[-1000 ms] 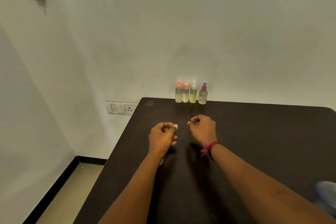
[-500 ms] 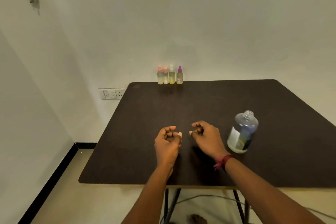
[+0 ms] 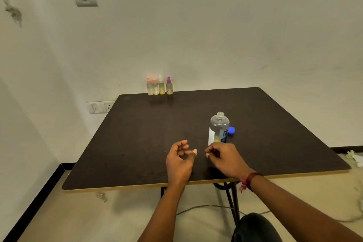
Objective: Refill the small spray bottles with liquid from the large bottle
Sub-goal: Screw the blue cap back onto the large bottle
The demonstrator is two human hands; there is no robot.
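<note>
Head view: setup stage by the look of it, no pour started. Both idle: left hand and right hand hovering side by side over the near part of the table, fingers loosely curled with gaps between them, clamped on nothing. Upright large bottle just beyond the right hand, neck open, cap off; blue cap lying on the table just behind it to the right. Seems clear up top, some yellowish liquid low down, label hiding part. Four small spray bottles in a row at the far edge against the wall, well apart from both hands, spray tops on, each apparently part full. Next move, as a guess: reach to the far edge, bring one small bottle close to the large one, unscrew its spray top. Calls for a long reach across the table and a two-handed twist; narrow necks, so likely spill risk on the pour. Versus half a second ago: same hover, fingers slightly looser; view pulled back, more floor in frame; blue cap visible now, not then; large bottle appearing beyond the right hand instead of to its right, can't tell whether from bottle or head motion. Versus one second ago: small bottles much nearer in frame then, large bottle not clearly in view.
</note>
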